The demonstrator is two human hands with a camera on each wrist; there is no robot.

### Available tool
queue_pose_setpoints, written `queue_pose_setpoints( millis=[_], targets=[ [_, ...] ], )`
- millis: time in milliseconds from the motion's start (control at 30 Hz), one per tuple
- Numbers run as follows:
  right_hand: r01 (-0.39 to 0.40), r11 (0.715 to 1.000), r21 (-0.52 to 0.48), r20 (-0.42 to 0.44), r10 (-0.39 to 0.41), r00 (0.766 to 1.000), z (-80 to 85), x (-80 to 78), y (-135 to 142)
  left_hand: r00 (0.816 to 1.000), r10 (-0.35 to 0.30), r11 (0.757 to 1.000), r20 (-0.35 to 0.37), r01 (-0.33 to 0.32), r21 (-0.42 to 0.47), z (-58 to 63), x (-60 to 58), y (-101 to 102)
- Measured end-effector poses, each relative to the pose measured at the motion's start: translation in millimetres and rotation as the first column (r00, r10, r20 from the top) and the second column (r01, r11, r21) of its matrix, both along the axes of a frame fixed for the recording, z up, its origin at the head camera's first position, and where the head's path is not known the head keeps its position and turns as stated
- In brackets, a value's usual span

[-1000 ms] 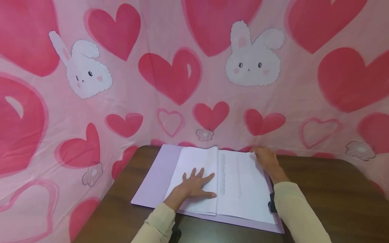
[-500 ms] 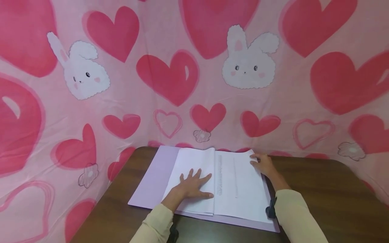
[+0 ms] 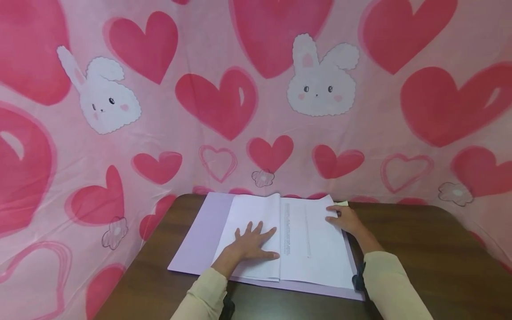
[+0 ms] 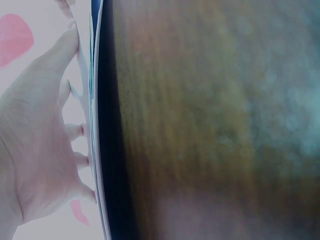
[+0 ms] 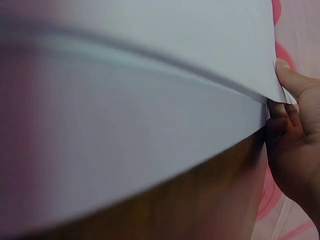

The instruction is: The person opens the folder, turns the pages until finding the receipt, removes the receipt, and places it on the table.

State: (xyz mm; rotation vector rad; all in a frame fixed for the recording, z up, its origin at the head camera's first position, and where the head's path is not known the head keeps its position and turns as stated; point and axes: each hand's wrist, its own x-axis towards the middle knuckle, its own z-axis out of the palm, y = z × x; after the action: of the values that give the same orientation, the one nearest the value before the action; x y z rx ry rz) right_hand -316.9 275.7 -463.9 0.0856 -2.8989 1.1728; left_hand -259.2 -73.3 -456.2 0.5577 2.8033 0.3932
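Observation:
A lilac folder (image 3: 208, 235) lies spread out with white sheets inside. My left hand (image 3: 250, 246) rests on the left-hand page (image 3: 256, 206), fingers spread apart. In the left wrist view, the fingertips of the left hand (image 4: 40, 135) reach the paper's surface. At the upper right corner of the printed right-hand sheet (image 3: 316, 249), my right hand (image 3: 348, 220) pinches the paper's edge. The right wrist view has the right thumb on top of the sheet (image 5: 225, 45) and fingers of the right hand (image 5: 300, 135) beneath it, with that edge raised off the layer below.
The folder lies on a dark brown wooden table (image 3: 420, 249). Behind the table hangs a pink cloth (image 3: 200, 111) printed with hearts and rabbits. A small pale yellow piece (image 3: 342, 203) shows just behind the right hand.
My right hand has shifted from the sheet's far edge to its upper right corner and now pinches it. A pale yellow piece has come into sight there. The left hand stays on its page.

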Motion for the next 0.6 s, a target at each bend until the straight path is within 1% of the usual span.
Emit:
queue_pose_setpoints(
  millis=[67,300,500,600],
  targets=[
    [-0.010,1.000,0.003,-0.003,0.010,1.000,-0.6,1.4,1,1.000,0.001,1.000,0.000,-0.001,0.002,0.0,0.1,0],
    [-0.012,1.000,-0.022,0.068,0.013,0.998,0.5,9.6,2,1.000,0.000,1.000,0.011,0.000,0.009,2.2,2.2,-1],
    [-0.009,0.999,-0.038,0.054,0.011,0.998,2.7,15.5,1,1.000,0.001,1.000,0.000,-0.001,0.012,4.4,1.5,-1],
    [-0.011,0.999,-0.039,0.049,0.013,0.999,2.6,20.3,2,1.000,-0.003,1.000,0.010,0.002,0.016,3.2,2.0,0]
  ],
)
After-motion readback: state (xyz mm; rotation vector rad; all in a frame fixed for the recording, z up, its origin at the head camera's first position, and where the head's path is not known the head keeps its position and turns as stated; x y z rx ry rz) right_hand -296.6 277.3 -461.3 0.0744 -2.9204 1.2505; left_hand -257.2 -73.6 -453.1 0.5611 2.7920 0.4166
